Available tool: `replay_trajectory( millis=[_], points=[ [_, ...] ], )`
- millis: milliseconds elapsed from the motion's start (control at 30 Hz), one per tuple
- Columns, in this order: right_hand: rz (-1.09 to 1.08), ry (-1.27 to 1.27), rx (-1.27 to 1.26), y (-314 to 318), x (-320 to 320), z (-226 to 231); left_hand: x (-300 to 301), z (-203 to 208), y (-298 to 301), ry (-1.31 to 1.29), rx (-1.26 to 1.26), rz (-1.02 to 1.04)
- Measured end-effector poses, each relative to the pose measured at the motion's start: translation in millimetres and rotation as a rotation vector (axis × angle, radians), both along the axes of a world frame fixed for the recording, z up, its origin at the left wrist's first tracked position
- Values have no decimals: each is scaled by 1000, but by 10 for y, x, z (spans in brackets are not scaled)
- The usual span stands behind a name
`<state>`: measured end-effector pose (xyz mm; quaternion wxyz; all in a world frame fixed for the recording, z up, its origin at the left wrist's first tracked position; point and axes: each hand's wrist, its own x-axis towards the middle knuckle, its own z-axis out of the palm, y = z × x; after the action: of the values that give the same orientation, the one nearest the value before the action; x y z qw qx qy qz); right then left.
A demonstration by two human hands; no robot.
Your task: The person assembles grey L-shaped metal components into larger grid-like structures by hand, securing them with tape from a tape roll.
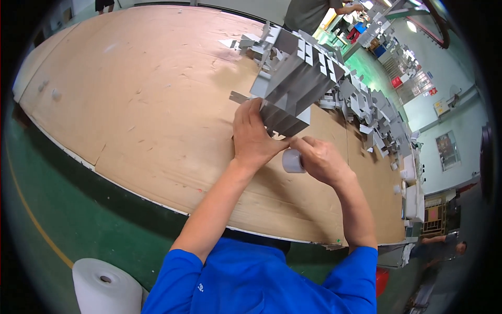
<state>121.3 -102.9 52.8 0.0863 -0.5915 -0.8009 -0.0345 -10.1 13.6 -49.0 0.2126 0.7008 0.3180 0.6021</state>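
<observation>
A stack of grey cardboard dividers (300,86), slotted into open cells, stands tilted in front of me on the table. My left hand (251,136) is closed on its near lower corner, fingers up its left side and thumb pointing right. My right hand (322,159) holds a roll of clear tape (293,160), which hangs under its fingers. Its fingertips meet my left thumb at the bottom of the dividers; whether tape is stuck there is too small to tell. A loose grey strip (239,97) juts out left of my left fingers.
A brown board-covered table (157,115) spreads far left. Heaps of grey cardboard pieces (374,118) lie along the right and behind the dividers. A person (309,14) stands across the table. White bins (414,201) sit at the right end. A white foam roll (104,282) stands on the green floor.
</observation>
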Motion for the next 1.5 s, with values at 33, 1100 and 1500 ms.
replay_trajectory(
  millis=[33, 1100, 1500],
  points=[
    [31, -90, -19, -4, -39, 100, -7, 10, 44, -11, -2, 4],
    [-124, -351, -902, 1541, 1114, 1297, -124, 33, 234, 2, -125, -891],
    [-313, -211, -115, -379, -232, 512, 351, 352, 220, 214, -71, -747]
  ],
)
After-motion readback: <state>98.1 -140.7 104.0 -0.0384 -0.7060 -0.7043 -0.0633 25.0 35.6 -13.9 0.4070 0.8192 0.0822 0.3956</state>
